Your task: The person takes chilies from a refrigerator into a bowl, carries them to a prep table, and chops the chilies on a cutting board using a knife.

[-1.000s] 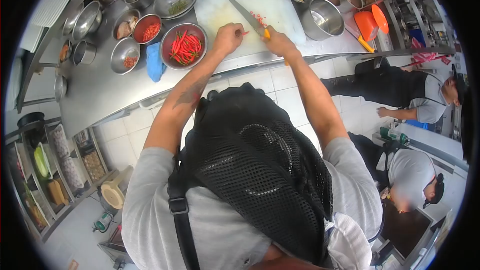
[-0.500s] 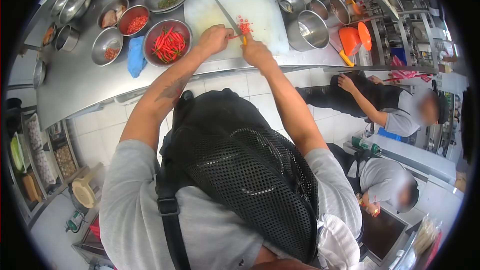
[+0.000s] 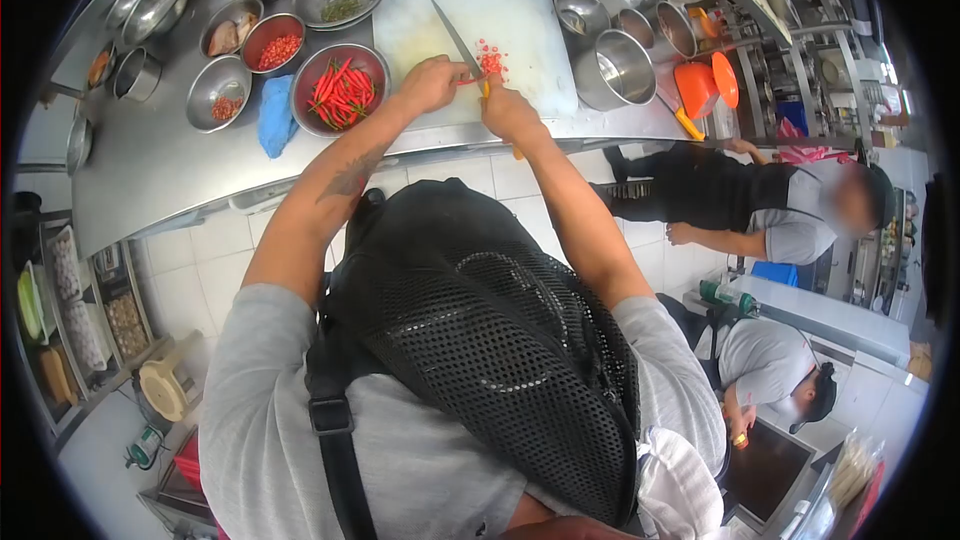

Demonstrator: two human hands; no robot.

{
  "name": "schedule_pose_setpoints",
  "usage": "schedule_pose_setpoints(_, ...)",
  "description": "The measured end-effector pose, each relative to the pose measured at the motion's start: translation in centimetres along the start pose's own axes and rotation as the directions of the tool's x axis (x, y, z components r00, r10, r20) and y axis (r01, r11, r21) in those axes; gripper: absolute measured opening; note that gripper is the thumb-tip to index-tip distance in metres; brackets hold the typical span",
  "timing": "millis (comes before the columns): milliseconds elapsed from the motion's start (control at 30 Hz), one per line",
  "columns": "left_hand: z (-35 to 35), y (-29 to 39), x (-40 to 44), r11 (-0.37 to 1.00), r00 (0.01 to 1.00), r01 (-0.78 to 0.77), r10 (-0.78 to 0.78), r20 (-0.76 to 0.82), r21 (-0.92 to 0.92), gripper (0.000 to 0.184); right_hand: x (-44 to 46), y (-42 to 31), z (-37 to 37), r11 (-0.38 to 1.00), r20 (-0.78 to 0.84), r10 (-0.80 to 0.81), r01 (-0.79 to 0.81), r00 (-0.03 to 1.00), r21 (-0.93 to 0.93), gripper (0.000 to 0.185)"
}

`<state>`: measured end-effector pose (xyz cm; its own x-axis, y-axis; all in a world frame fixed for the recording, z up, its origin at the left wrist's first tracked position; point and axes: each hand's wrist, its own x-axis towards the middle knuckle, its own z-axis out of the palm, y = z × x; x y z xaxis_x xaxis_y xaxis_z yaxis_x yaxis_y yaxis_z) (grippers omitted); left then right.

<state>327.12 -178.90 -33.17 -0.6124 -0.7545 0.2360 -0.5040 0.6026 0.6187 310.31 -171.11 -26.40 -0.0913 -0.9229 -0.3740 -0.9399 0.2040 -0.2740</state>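
On the white cutting board (image 3: 400, 20), my right hand (image 3: 510, 112) grips the yellow handle of a knife (image 3: 455, 33), its long blade pointing away to the upper left. My left hand (image 3: 432, 83) is closed on a red chili (image 3: 466, 82), holding its end up against the blade. Small slices of chopped chili (image 3: 492, 55) lie just right of the knife. Left of the board stands a bowl of whole red chilies (image 3: 343, 92). A blue cloth (image 3: 277, 118) lies beside that bowl.
Bowls of chopped chili (image 3: 278, 51), herbs (image 3: 340, 7) and meat (image 3: 232, 32) stand at the left. Steel pots (image 3: 616, 70) and an orange container (image 3: 697, 90) are at the right. Two co-workers (image 3: 770, 200) are on the right side, one standing, one bent over a counter.
The knife and both my hands have shifted only slightly at the board. The standing co-worker has lowered an arm and moved; the other co-worker has bent further forward.
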Motion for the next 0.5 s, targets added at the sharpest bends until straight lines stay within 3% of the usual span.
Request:
schedule_pose_setpoints(100,0.1,-0.6,0.0,1.000,1.000,-0.010,0.010,0.025,0.013,0.020,-1.3,-1.6,-2.8,0.990,0.087,0.034,-0.046,0.996,0.132,0.052)
schedule_pose_setpoints(233,0.2,-1.1,0.1,1.000,0.999,-0.002,0.001,-0.047,-0.012,0.021,-2.6,-3.3,-4.4,0.990,0.166,0.061,-0.081,0.984,0.119,0.052)
schedule_pose_setpoints(433,-0.2,-0.3,0.1,1.000,0.999,-0.027,0.026,0.042,0.015,0.025,-2.1,-2.4,-2.2,0.997,0.091,0.049,-0.054,0.995,0.052,0.050)
schedule_pose_setpoints(500,-0.2,-0.3,-0.1,1.000,0.999,-0.029,0.029,0.044,0.001,0.024,-0.3,-0.5,1.3,0.999,-0.053,-0.039,0.039,0.998,-0.005,0.050)
